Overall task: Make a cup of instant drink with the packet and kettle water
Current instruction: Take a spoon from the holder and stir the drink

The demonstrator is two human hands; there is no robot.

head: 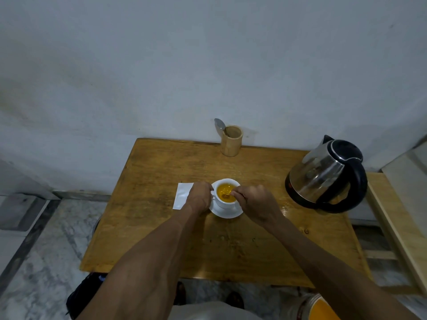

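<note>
Fingers [235, 193] of the right hand [256, 204] are pinched on a small metal spoon [225, 195] dipped in the white ceramic cup [225, 203] of orange drink mid-desk; the left hand [199, 197] is curled around its handle side.
</note>
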